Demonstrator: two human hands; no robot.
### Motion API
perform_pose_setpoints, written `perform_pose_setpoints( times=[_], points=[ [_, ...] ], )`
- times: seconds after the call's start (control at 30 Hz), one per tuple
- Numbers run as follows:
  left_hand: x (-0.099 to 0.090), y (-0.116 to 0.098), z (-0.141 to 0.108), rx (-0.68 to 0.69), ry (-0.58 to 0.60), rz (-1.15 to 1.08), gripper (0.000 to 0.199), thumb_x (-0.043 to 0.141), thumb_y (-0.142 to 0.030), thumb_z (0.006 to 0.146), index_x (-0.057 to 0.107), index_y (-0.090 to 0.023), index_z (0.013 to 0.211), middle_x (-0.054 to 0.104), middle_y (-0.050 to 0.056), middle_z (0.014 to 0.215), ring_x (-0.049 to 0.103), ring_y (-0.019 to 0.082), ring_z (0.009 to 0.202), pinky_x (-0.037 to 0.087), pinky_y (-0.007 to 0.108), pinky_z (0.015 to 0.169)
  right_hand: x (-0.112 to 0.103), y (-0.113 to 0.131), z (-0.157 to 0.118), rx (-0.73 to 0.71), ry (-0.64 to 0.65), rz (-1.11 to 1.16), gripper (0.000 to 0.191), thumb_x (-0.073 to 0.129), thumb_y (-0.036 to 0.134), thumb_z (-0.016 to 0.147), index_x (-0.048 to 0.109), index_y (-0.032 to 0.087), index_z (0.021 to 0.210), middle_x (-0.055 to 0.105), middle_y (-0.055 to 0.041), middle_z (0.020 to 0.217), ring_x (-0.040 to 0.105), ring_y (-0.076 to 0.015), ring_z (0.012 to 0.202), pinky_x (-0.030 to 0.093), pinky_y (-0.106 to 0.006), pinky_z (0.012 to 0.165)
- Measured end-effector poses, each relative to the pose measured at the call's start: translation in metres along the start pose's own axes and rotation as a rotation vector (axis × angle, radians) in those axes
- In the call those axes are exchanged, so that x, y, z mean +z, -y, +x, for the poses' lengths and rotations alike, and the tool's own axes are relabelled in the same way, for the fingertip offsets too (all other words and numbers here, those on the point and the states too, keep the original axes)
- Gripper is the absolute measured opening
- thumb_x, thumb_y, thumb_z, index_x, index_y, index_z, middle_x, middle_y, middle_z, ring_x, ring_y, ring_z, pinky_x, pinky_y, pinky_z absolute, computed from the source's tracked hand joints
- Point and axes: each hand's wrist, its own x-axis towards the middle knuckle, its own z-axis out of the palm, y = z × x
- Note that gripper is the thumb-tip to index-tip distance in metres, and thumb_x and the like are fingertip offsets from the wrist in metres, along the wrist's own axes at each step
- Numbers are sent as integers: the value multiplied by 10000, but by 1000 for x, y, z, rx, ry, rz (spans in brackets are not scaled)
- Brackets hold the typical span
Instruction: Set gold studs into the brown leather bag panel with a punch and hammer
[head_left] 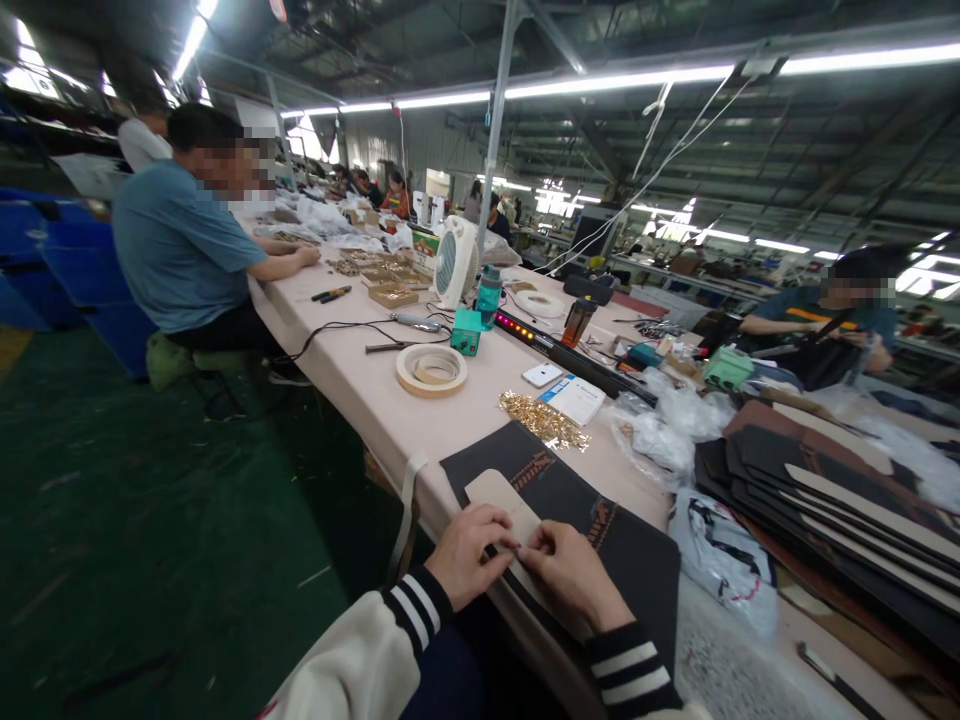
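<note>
A dark leather panel (645, 560) with reddish-brown stitched patterns lies at the table's near edge. On top of it rests a beige strip (499, 492) with a rounded end. My left hand (471, 555) is at the strip's left edge, thumb and fingers pinched together. My right hand (574, 572) lies over the strip, its fingertips pinched and almost meeting the left ones. Whatever the fingertips hold is too small to make out. Just beyond the panel is a pile of small gold metal pieces (546, 420).
Tape rolls (431, 371), a green box (466, 333), a white fan (455, 262), a phone (542, 374) and a booklet (574, 398) stand or lie farther back. Stacked dark panels (832, 520) and plastic bags (724, 560) are at the right. A person (187, 230) sits at the left.
</note>
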Motion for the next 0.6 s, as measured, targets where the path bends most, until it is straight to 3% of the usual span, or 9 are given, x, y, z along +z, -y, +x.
perform_pose_setpoints(
  times=[0.1, 0.3, 0.47, 0.6],
  points=[
    [3, -1, -5, 18, -24, -19, 209, 704, -121, 854, 768, -247, 1008, 684, 44, 1132, 606, 225, 1083, 460, 401, 1011, 10, -1, -20, -81, -62, 11, 51, 617, 222, 811, 644, 222, 853, 693, -5, 774, 641, -181, 739, 426, -284, 694],
    [3, -13, -13, 54, -27, 54, 260, 551, -144, 956, 716, -261, 1120, 689, 41, 1159, 581, 221, 1096, 461, 400, 990, 38, -5, -47, -293, -266, 43, 328, 507, 109, 780, 610, 200, 1078, 620, -70, 1042, 615, -233, 961, 488, -356, 858],
    [7, -18, -18, 89, 1, 237, 278, 557, -186, 960, 672, -290, 1192, 677, 34, 1249, 569, 232, 1183, 456, 405, 1025, 37, 2, -53, -287, -318, 139, 374, 514, 94, 763, 591, 185, 1118, 602, -80, 1062, 607, -255, 1022, 506, -415, 936],
    [30, 7, -22, 249, -160, 389, 288, 523, -261, 969, 694, -362, 1178, 725, -12, 1217, 625, 231, 1111, 500, 368, 926, 37, 3, -56, -240, -399, 138, 478, 567, 75, 668, 605, 172, 1134, 620, -93, 1081, 625, -268, 1029, 543, -428, 934]
  ],
)
